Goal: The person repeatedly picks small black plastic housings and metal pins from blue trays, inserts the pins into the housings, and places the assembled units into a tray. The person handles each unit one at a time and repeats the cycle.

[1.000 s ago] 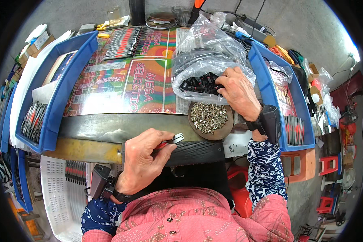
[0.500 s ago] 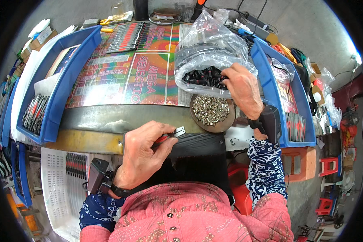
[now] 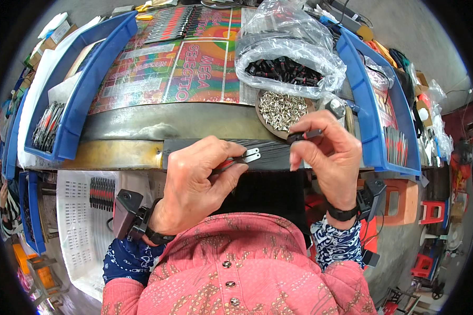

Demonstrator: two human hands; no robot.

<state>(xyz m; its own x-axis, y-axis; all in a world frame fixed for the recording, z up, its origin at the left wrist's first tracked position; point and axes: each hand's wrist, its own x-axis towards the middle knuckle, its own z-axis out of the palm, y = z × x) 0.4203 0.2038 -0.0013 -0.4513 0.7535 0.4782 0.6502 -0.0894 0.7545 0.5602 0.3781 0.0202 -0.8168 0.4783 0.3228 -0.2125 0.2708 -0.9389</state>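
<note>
My left hand (image 3: 194, 178) is closed on a slim black-and-red piece, its kind unclear. Two flat silver metal tabs (image 3: 251, 155) with holes stick out of it past my fingertips. My right hand (image 3: 337, 160) pinches a small dark part (image 3: 306, 135) between thumb and fingers, a short way right of those tabs. Behind the hands, a clear plastic bag (image 3: 251, 81) lies with its mouth towards me, full of small black parts (image 3: 284, 71) with red bits. Between bag and hands sits a round dish of small silver metal pins (image 3: 281, 110).
Blue trays with slim black-and-red pieces stand left (image 3: 71, 134) and right (image 3: 378, 157). A row of similar pieces (image 3: 173, 23) lies at the back on the printed sheet (image 3: 142, 79). Below the bench edge at left is a white perforated basket (image 3: 76, 220). An orange stool (image 3: 404, 202) stands at right.
My right hand has come out of the bag's mouth towards me, bringing a small dark part near my left hand. The left hand keeps its hold. The view has tilted lower.
</note>
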